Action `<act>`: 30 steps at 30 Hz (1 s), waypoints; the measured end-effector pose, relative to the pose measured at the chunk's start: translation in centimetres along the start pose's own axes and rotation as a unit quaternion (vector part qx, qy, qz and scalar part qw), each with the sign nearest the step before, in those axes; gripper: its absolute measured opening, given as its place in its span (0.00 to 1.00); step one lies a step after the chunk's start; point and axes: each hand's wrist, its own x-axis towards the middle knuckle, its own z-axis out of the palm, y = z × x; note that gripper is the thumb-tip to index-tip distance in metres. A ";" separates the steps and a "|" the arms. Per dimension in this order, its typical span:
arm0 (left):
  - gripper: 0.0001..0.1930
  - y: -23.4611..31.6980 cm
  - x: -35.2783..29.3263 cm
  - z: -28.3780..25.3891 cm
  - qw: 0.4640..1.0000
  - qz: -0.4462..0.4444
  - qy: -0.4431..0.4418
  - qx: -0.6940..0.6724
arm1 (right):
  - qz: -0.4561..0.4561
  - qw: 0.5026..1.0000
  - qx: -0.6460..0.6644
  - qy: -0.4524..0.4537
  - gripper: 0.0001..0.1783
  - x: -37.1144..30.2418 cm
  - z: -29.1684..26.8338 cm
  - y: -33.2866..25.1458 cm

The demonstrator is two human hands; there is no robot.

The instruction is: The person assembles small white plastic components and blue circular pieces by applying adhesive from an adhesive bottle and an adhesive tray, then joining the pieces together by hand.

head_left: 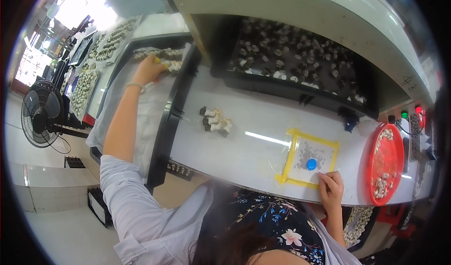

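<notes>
My left hand (149, 71) reaches into a long black tray (165, 124) lined with a white sheet (136, 119). Its fingers are pinched together beside a row of small white-and-dark parts (174, 66); yellow shows at the fingertips, and what they grip is hidden. At the near table edge my right hand (332, 190) is closed, its fingers curled in; whether anything small is in them I cannot make out. Just beyond it is a square outlined in yellow tape (293, 154), with a blue cap (311, 164) and small grey bits (305, 151) inside.
Several white-and-dark parts (216, 120) lie together mid-table. A black tray of similar parts (300, 91) sits under the overhanging panel (300, 7). On the right stands a red round tray (394, 152) with small pale pieces. A black fan (42, 114) is at far left.
</notes>
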 end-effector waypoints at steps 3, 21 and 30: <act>0.17 -0.7 0.6 0.1 1.000 0.001 -0.009 -0.008 | 0.003 1.000 -0.003 -0.001 0.09 0.0 0.1 0.3; 0.07 11.2 -20.1 3.5 0.969 0.244 0.014 0.044 | 0.005 1.000 0.018 -0.002 0.09 -0.1 -0.4 0.4; 0.17 8.3 -24.1 14.6 0.978 0.165 0.104 0.072 | -0.020 0.998 0.057 -0.017 0.11 0.0 -0.4 0.7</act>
